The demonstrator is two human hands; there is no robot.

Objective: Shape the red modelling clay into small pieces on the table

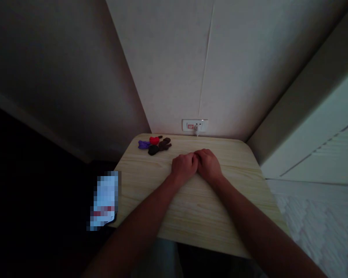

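My left hand (185, 167) and my right hand (209, 165) meet over the middle of the small wooden table (197, 216). Both have their fingers curled in, knuckles up and touching each other. Whatever they may hold is hidden beneath the fingers. Beyond my left hand, near the table's back left corner, lie several small lumps that look like modelling clay: a purple lump (144, 144), a red lump (154, 140), a black lump (153, 150) and dark brown pieces (164, 145).
A lit phone screen (104, 197), blurred out, is at the table's left edge. On the wall behind the table is a socket plate (188, 126) with a white plug (196, 129) in it. A pale cabinet (313, 127) stands to the right.
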